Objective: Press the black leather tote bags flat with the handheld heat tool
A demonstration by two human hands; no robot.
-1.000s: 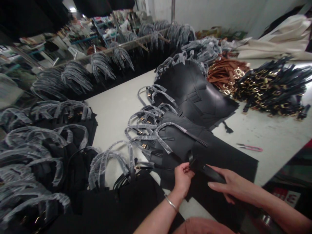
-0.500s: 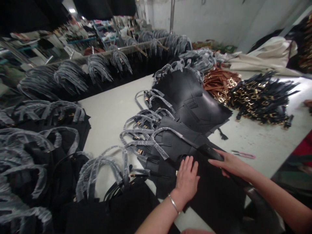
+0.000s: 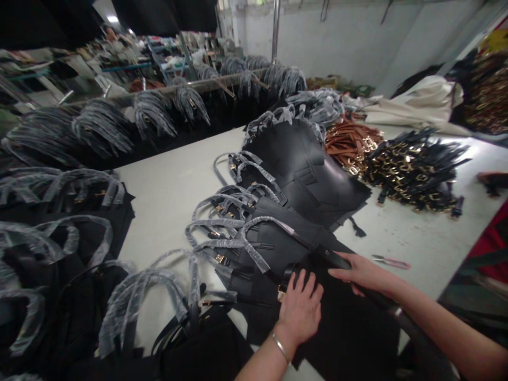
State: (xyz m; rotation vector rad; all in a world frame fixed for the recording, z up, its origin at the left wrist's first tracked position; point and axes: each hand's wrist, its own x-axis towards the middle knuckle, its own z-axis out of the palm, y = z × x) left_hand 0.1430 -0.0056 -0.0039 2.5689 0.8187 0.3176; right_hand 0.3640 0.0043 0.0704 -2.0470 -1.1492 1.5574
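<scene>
My left hand (image 3: pixel 300 309), with a silver bangle at the wrist, lies fingers spread on a black leather bag panel (image 3: pixel 349 328). Just beyond its fingertips a black strap (image 3: pixel 292 269) curves up, and a gold buckle (image 3: pixel 281 292) shows beside the index finger. My right hand (image 3: pixel 363 272) is closed around a long black tool (image 3: pixel 337 260). Its front end reaches over the panel and its body runs back under my forearm; I cannot make out its exact kind. Plastic-wrapped bag handles (image 3: pixel 254 238) arch over the panels just to the left.
Black straps with gold buckles (image 3: pixel 416 172) and brown straps (image 3: pixel 349 143) are heaped at the back right. Pink-handled thread snips (image 3: pixel 392 262) lie on the white table (image 3: pixel 159 180). Black bags with wrapped handles (image 3: pixel 91 238) fill the left; more wrapped handles (image 3: pixel 103 124) hang over a rail.
The view has shifted slightly to the right. My left hand has slid a little towards me, and the strap and buckle by its fingers show more. My right hand keeps the black tool.
</scene>
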